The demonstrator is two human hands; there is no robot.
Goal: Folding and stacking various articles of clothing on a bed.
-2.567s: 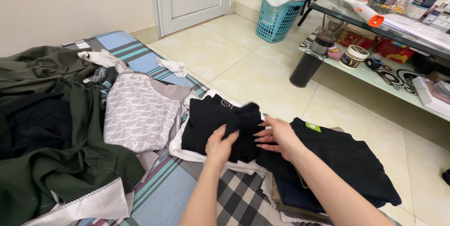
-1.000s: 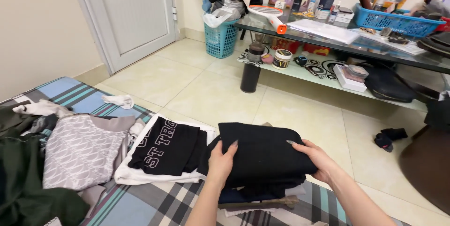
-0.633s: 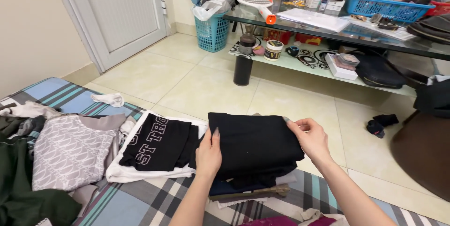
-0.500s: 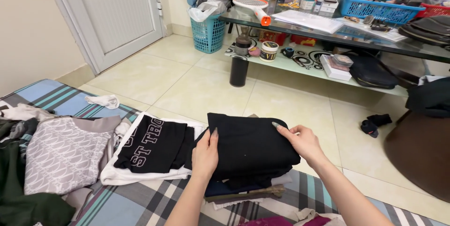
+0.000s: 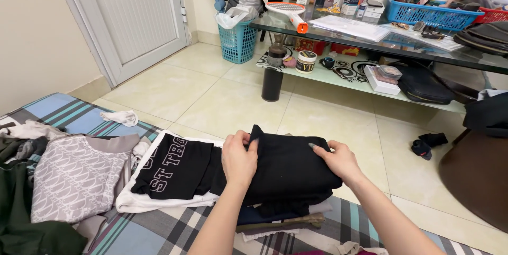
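Now left hand (image 5: 239, 158) pinching up the black folded garment (image 5: 296, 167) corner, earlier flat, right hand (image 5: 335, 160) open, pressing it.

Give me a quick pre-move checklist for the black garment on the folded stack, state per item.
1. Left hand pinches the corner of the black garment: ok.
2. Right hand lies flat on the garment's right edge: ok.
3. Garment sits squarely on the folded stack: ok.
4. Stack is level: not ok, lower layers stick out unevenly.
5. Clear of the black printed top to its left: not ok, they touch.
6. Grip firmness: cannot tell.
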